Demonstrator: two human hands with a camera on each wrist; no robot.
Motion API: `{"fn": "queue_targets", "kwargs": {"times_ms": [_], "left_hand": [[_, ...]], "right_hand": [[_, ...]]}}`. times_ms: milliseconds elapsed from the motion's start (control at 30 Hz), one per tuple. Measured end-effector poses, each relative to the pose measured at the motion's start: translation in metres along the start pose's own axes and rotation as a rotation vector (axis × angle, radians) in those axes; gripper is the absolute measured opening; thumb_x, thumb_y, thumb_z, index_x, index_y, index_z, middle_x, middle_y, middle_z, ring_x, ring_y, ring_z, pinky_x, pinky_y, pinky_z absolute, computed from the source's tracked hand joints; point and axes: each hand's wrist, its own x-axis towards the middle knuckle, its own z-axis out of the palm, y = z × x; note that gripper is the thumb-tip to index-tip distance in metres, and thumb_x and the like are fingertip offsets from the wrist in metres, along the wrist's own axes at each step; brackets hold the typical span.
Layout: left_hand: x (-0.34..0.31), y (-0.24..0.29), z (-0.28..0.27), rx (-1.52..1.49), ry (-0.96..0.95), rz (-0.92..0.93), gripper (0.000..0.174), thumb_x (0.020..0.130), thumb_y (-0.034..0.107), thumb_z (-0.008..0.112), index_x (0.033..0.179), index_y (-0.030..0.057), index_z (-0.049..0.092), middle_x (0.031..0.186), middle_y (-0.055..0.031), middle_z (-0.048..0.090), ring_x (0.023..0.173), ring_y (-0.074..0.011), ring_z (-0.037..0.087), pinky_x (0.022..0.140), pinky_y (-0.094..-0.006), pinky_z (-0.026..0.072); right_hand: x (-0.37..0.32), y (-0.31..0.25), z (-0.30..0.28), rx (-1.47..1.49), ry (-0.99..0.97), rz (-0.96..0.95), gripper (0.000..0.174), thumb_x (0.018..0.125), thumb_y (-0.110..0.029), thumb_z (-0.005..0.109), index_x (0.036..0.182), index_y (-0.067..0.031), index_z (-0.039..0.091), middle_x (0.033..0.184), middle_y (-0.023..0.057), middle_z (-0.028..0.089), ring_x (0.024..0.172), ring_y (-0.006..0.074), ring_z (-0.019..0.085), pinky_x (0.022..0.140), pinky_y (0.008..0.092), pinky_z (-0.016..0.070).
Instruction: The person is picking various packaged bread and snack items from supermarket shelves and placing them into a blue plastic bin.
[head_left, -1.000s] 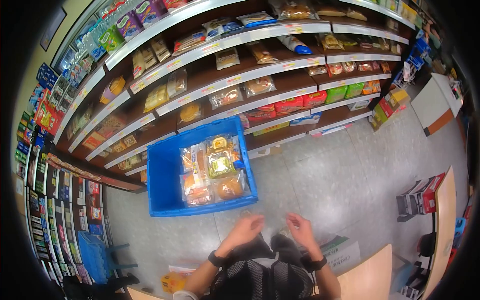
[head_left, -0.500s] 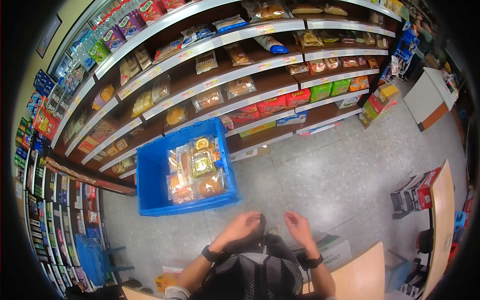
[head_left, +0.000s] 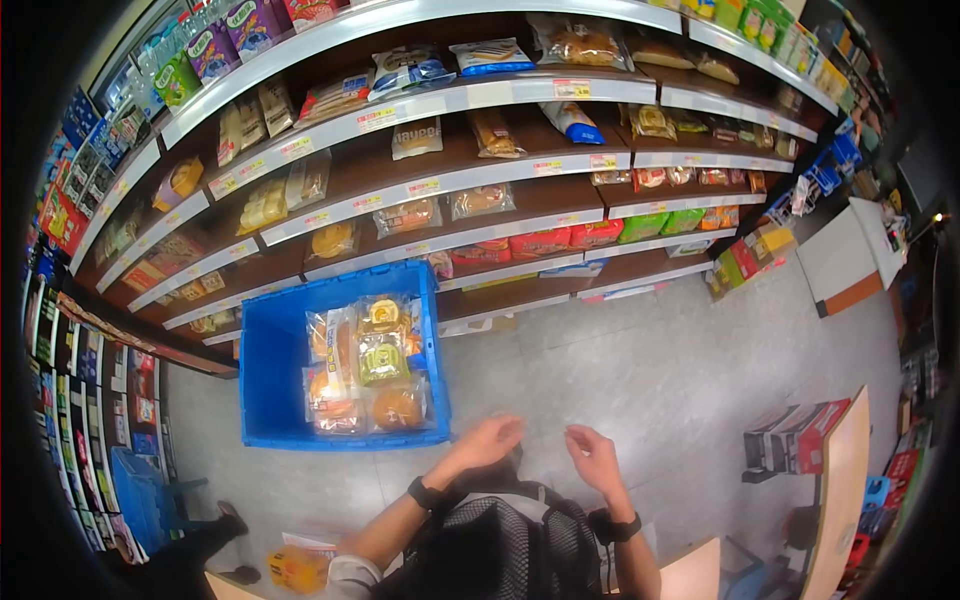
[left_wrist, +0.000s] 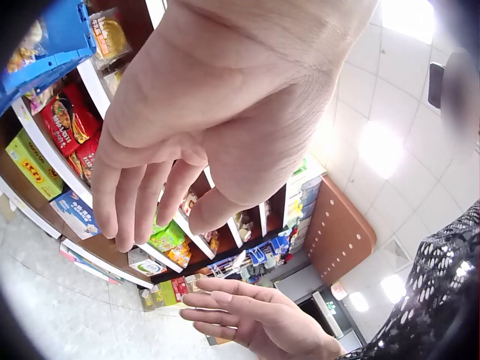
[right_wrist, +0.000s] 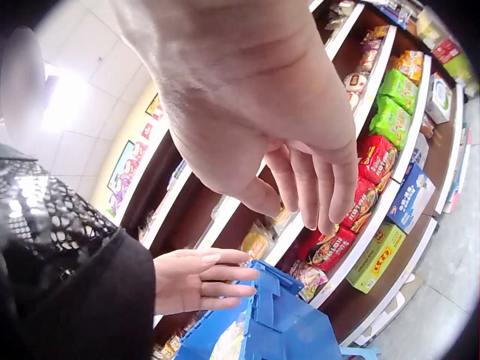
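In the head view my left hand point(head_left: 490, 440) hovers over the floor in front of my body, fingers loosely bent and nothing in them. My right hand point(head_left: 594, 455) is held up a short way to its right, also bare, with relaxed fingers. Both wrist views show the palms and loose fingers without any object. Nearest the left hand is a blue crate point(head_left: 262, 395), beyond it and to the left. Bagged breads lie inside, among them a round bun point(head_left: 398, 405) and a green-labelled packet point(head_left: 384, 360); the crate's left part shows bare blue.
Behind the crate rise store shelves point(head_left: 520, 172) with bagged breads and red noodle packs point(head_left: 540, 243). A wooden tabletop point(head_left: 845, 470) stands at the right, near dark boxes point(head_left: 790, 440). A blue stool point(head_left: 140, 495) is at lower left, beside a person's dark-clothed leg point(head_left: 195, 550).
The head view has shifted, so the crate now appears farther left and slightly lower. Both hands stay raised and apart, holding nothing. More of a person's leg shows at lower left.
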Motion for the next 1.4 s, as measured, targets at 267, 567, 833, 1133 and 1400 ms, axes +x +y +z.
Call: {"fn": "queue_targets", "kwargs": {"times_ms": [267,567,833,1133,1400], "left_hand": [[0.061,-0.002,-0.038,-0.076,0.000,0.028,0.035,0.091,0.015,0.059,0.121,-0.0034,0.055,0.107,-0.0166,0.067,0.097,-0.0241,0.067,0.087,-0.0332,0.0519],[0.082,-0.022,-0.073,-0.144,0.069,-0.054,0.035,0.091,0.014,0.059,0.122,-0.0035,0.055,0.106,-0.0158,0.067,0.095,-0.0212,0.066,0.087,-0.0320,0.0516],[0.105,-0.003,-0.092,-0.079,0.158,-0.160,0.037,0.091,0.013,0.060,0.123,-0.0036,0.055,0.109,-0.0156,0.067,0.098,-0.0222,0.066,0.087,-0.0323,0.0515],[0.144,0.013,-0.125,0.100,0.248,-0.247,0.037,0.091,0.015,0.060,0.124,-0.0015,0.055,0.107,-0.0175,0.068,0.097,-0.0249,0.067,0.083,-0.0340,0.0527],[0.175,0.015,-0.141,0.060,0.418,-0.340,0.039,0.092,0.016,0.061,0.127,-0.0002,0.053,0.109,-0.0161,0.067,0.097,-0.0221,0.067,0.081,-0.0327,0.0532]], "right_hand": [[0.072,-0.025,-0.001,-0.017,-0.023,0.004,0.028,0.088,-0.008,0.062,0.113,0.0049,0.061,0.102,0.0192,0.069,0.097,0.0253,0.068,0.085,0.0322,0.0541],[0.121,-0.040,0.002,-0.063,-0.134,0.025,0.027,0.088,-0.008,0.062,0.112,0.0045,0.061,0.102,0.0177,0.069,0.096,0.0240,0.069,0.084,0.0319,0.0543],[0.190,-0.036,-0.012,-0.026,-0.221,-0.020,0.026,0.088,-0.008,0.063,0.111,0.0040,0.062,0.101,0.0176,0.069,0.095,0.0230,0.069,0.084,0.0313,0.0548],[0.296,-0.044,-0.025,0.030,-0.361,-0.051,0.027,0.088,-0.009,0.061,0.112,0.0043,0.062,0.101,0.0180,0.069,0.093,0.0234,0.069,0.083,0.0321,0.0546],[0.339,-0.036,-0.029,0.002,-0.507,-0.079,0.026,0.088,-0.009,0.060,0.111,0.0044,0.062,0.099,0.0182,0.069,0.093,0.0251,0.069,0.083,0.0326,0.0545]]}}
